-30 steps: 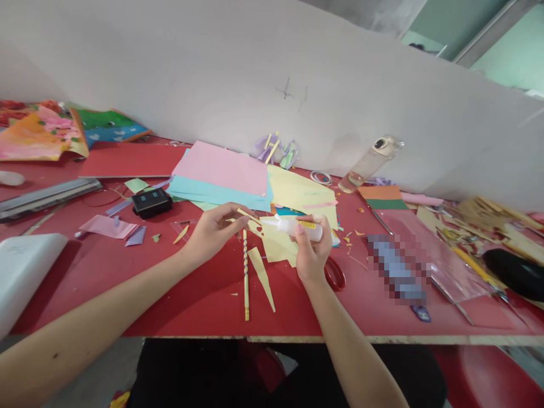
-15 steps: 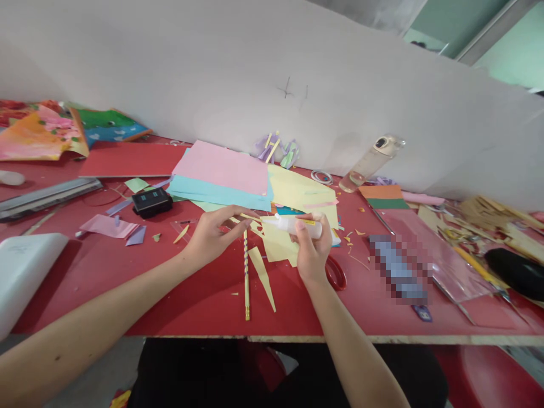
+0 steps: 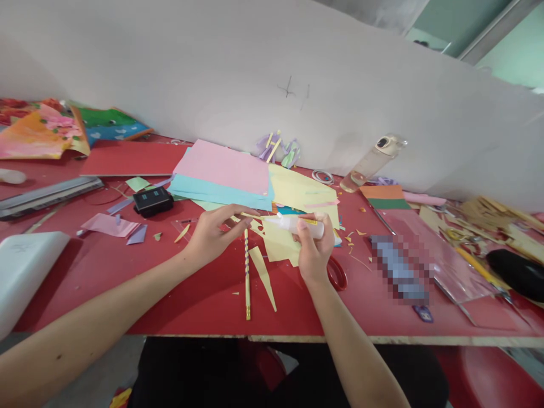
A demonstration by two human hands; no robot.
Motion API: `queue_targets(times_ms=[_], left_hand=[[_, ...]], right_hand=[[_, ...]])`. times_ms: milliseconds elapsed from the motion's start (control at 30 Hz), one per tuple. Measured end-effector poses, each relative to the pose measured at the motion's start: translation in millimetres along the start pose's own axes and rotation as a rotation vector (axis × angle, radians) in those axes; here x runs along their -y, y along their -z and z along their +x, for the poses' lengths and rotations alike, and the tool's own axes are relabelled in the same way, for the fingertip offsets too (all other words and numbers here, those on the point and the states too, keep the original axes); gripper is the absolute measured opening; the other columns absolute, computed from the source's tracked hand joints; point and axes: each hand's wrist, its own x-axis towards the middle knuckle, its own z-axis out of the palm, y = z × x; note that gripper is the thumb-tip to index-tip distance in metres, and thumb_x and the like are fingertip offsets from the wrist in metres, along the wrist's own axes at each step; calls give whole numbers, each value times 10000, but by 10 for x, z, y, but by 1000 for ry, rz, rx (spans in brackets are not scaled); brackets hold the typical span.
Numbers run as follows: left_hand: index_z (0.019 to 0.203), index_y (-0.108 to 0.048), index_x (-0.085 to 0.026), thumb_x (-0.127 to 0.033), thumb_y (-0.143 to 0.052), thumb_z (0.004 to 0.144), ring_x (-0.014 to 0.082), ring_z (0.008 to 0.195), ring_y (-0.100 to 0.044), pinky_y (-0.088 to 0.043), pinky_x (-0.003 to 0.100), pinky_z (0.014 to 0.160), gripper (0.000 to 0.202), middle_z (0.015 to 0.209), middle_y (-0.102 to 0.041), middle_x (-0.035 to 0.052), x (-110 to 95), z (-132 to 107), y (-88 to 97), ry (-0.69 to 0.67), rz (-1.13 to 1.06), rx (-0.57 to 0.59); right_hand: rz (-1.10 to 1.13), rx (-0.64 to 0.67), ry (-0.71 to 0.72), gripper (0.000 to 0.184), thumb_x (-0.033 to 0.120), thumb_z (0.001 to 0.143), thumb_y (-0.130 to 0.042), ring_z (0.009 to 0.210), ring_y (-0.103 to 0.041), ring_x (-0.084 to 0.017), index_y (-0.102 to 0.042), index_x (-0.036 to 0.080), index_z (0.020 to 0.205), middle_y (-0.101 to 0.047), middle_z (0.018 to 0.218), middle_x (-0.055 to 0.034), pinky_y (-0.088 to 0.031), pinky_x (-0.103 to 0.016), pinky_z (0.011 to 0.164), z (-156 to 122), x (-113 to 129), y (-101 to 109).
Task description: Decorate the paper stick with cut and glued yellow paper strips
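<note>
My right hand grips a small white glue bottle with a yellow label, held sideways with its nozzle pointing left. My left hand pinches a thin yellow paper strip between thumb and fingertips. The nozzle tip meets the strip just above the red table. Under the hands lie yellow paper offcuts, a pointed yellow sliver and a striped pencil.
Pink, blue and yellow sheets are stacked behind the hands. Red scissor handles lie by my right wrist. A black box, a clear bottle, a white case and paper scraps surround them.
The glue bottle has tilted and shifted slightly left, bringing its nozzle onto the yellow strip. My left hand has stayed almost still, keeping its pinch.
</note>
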Motion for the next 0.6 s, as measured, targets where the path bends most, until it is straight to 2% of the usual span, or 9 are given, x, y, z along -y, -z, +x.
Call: queue_targets(times_ms=[200,600], left_hand=[[990,-686,-213,-293,-562,886,100,672,-665,-568,191,642,180,949,-725,33,1,-11,3,-1,25,4],[1001,-685,-215,-276,-540,895,112,750,-676,-568,198,667,190,992,-725,37,-12,-8,13,-24,60,15]], right_hand=[[2,-9,16,227,426,834,-613,546,-465,-114,-549,209,850,-492,712,16,-393,-270,504,15,-10,-3],[-10,-34,18,222,417,827,-625,574,-486,-120,-560,207,856,-539,773,-7,-410,-268,519,17,-15,-7]])
